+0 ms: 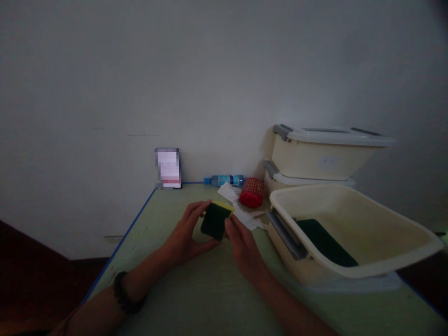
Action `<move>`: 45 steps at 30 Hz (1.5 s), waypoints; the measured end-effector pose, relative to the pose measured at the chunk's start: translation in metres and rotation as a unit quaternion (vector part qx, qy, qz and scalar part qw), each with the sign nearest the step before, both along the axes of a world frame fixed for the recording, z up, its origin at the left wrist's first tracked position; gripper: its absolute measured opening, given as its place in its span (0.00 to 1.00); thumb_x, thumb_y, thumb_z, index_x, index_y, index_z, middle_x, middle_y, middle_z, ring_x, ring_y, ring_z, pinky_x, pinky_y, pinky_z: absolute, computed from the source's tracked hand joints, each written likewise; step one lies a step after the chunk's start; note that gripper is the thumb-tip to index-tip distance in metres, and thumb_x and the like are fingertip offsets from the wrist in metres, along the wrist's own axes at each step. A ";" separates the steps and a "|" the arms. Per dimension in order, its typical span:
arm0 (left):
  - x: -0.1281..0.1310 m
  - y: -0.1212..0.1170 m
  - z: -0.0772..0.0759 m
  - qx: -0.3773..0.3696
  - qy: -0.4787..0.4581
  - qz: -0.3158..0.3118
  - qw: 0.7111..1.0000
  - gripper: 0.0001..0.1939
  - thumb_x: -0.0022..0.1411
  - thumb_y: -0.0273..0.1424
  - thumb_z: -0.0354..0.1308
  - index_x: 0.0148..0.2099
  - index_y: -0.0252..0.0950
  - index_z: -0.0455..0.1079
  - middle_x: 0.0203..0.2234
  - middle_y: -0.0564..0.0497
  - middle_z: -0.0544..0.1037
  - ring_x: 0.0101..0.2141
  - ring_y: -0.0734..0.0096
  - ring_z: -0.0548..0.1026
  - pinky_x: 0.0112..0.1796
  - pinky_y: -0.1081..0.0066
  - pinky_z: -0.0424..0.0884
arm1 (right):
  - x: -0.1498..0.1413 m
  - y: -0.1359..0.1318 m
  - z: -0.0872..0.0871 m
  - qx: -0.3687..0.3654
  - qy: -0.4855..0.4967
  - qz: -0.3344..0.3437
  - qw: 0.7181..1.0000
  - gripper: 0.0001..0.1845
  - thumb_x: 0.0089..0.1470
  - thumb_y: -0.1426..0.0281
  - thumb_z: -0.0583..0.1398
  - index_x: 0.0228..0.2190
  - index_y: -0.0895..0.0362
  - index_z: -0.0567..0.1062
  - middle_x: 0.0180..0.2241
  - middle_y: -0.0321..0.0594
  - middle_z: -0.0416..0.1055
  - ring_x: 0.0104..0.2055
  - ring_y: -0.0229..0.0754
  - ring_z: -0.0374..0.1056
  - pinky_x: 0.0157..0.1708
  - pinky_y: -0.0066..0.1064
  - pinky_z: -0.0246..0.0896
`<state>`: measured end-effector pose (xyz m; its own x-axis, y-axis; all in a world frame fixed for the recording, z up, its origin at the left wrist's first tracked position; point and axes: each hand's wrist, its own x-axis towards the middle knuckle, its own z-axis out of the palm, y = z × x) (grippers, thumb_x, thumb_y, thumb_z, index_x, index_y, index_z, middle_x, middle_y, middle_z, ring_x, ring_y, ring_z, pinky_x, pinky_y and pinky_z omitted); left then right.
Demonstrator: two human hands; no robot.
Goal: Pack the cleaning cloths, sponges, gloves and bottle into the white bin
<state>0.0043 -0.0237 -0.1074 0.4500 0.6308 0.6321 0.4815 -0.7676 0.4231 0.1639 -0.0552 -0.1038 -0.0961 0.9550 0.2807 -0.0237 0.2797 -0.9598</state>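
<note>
Sponge (215, 221) we held inward from the left edge of the table (196, 298), fingers of our left hand (182, 234) and right hand (244, 245) grasping opposite sides, likely for steadiness.

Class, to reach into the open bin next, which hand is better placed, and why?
Likely the right hand: it holds the sponge on the side nearer the bin, while the left hand holds the side farther away.

No text is legible on the pale sticker (328, 162) of the upper cream plastic box (301, 161) or the blue-labelled plastic bottle (227, 180).
</note>
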 end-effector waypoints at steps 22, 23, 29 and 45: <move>0.001 -0.001 -0.001 0.042 -0.015 0.018 0.999 0.36 0.50 0.31 0.61 0.58 0.43 0.48 0.46 0.43 0.61 0.44 0.60 0.65 0.42 0.59 0.68 | 0.002 -0.002 0.006 0.043 -0.029 0.007 0.999 0.16 0.52 0.65 0.55 0.43 0.57 0.67 0.38 0.43 0.71 0.40 0.43 0.69 0.41 0.33 0.63; 0.001 -0.002 0.000 0.042 -0.019 0.021 0.999 0.36 0.51 0.30 0.60 0.59 0.44 0.47 0.46 0.43 0.61 0.44 0.61 0.66 0.41 0.58 0.68 | 0.003 -0.002 0.008 0.058 -0.044 -0.007 0.997 0.16 0.52 0.65 0.55 0.43 0.57 0.67 0.38 0.43 0.71 0.39 0.43 0.69 0.40 0.33 0.63; 0.007 -0.011 0.025 0.050 -0.092 0.061 0.993 0.26 0.56 0.23 0.52 0.55 0.43 0.52 0.41 0.46 0.66 0.37 0.67 0.68 0.38 0.61 0.69 | 0.009 -0.016 0.056 0.151 -0.193 -0.069 0.967 0.14 0.52 0.66 0.55 0.41 0.56 0.67 0.36 0.43 0.72 0.38 0.44 0.69 0.37 0.34 0.63; 0.095 0.006 0.097 -0.142 0.041 0.009 0.989 0.17 0.60 0.42 0.45 0.43 0.37 0.66 0.36 0.45 0.74 0.35 0.61 0.73 0.33 0.63 0.70 | 0.125 -0.011 0.133 0.132 -0.150 -0.181 0.963 0.14 0.49 0.65 0.58 0.38 0.58 0.69 0.36 0.43 0.74 0.38 0.43 0.70 0.37 0.35 0.66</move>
<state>0.0993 -0.0180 -0.0101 0.4801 0.7860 0.3894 0.5351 -0.6142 0.5799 0.2891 -0.0667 0.0290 0.1141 0.8403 0.5299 0.3887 0.4531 -0.8022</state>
